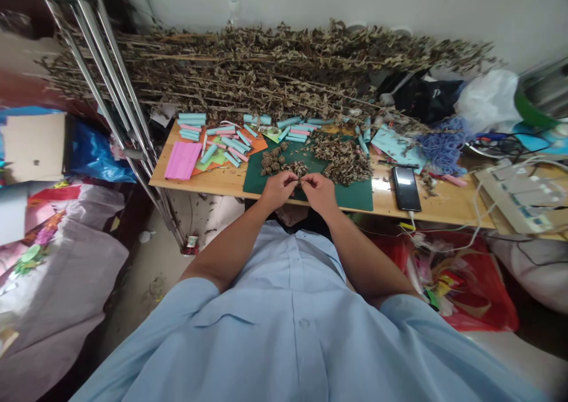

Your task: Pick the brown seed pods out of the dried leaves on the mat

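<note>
My left hand (279, 189) and my right hand (319, 191) meet over the front of a dark green mat (359, 198), fingertips pinched close together. Between them is a bit of dried leaf (299, 180), too small to make out well. Just behind the fingers lies a small heap of dried leaves (297, 167). Several round leaf balls (271, 161) sit behind my left hand. A larger pile of loose dried leaves (347, 161) covers the mat's right part.
Rolled blue and pink papers (233, 145) and a pink stack (183, 160) lie left. Long dried stalks (266, 71) line the back. At right are a phone (406, 189), blue string (445, 145) and a power strip (519, 195). Metal crutches (110, 83) lean at the left edge.
</note>
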Tool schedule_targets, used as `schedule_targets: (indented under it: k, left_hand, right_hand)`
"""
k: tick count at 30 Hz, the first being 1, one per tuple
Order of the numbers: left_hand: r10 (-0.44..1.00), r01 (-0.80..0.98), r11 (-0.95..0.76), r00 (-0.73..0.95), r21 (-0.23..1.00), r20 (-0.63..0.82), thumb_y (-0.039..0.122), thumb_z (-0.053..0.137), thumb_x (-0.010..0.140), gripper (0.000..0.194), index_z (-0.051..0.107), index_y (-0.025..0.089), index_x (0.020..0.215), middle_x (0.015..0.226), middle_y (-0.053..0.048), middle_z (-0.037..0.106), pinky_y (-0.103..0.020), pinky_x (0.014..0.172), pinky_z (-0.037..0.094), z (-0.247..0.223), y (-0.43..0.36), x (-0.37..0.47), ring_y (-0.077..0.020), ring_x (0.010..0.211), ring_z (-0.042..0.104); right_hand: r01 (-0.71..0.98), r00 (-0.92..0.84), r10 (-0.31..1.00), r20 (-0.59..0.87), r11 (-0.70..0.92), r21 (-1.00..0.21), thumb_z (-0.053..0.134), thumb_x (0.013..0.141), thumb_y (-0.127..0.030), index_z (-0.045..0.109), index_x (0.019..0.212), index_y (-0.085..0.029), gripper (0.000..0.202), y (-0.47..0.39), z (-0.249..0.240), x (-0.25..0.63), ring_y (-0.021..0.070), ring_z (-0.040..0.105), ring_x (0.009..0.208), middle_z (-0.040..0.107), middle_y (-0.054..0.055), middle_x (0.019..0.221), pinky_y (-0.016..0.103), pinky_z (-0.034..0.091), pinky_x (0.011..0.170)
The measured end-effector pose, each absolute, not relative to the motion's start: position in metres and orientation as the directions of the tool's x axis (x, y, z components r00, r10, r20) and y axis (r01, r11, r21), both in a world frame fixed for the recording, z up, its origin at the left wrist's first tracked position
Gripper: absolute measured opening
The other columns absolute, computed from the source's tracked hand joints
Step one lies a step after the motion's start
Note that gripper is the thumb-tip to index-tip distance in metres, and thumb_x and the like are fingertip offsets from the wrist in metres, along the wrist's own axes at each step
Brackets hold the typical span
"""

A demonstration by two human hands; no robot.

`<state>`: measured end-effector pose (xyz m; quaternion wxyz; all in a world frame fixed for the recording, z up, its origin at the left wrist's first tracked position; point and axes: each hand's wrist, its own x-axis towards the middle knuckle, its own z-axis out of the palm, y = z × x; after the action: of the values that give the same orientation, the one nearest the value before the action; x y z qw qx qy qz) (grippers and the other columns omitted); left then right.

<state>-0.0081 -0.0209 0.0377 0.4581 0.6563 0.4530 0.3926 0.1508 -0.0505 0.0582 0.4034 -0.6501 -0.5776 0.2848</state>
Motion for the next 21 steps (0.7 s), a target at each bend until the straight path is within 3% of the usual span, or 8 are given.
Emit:
schedule_targets:
  k: [7,14,21]
  left_hand:
    - [0.984,0.088,-0.079,0.165,0.993,0.063,0.022,0.06,0.088,0.014,0.059,0.018,0.101,0.08,0.0,0.067,-0.021,0.054,0.048,0.027,-0.017,-0.006,-0.008,0.053,0.06]
    - [0.985,0.072,-0.071,0.163,0.995,0.059,0.023,0.061,0.087,0.012,0.058,0.018,0.098,0.077,0.001,0.065,-0.021,0.053,0.047,0.025,-0.018,-0.006,-0.0082,0.053,0.058]
    - [0.984,0.051,-0.071,0.165,0.996,0.062,0.027,0.061,0.088,0.014,0.058,0.018,0.098,0.078,0.001,0.066,-0.021,0.053,0.047,0.026,-0.019,-0.007,-0.0075,0.053,0.058]
  right_hand:
    - [0.524,0.239,0.962,0.136,-0.009,-0.852,0.061,0.086,-0.034,0.075,0.093,-0.019,0.021,-0.034,0.054,0.152,0.0167,0.057,0.064,0.072,0.003,0.079,0.031,0.048,0.068]
    - [0.626,0.081,0.96,0.267,0.16,-0.763,0.059,0.089,-0.028,0.077,0.096,-0.022,0.021,-0.025,0.054,0.156,0.0238,0.066,0.1,0.074,0.009,0.105,0.038,0.052,0.091]
    - [0.654,0.159,0.918,0.363,0.178,-0.736,0.055,0.093,-0.028,0.076,0.101,-0.021,0.024,-0.047,0.053,0.167,0.0237,0.068,0.099,0.075,0.009,0.103,0.039,0.053,0.091]
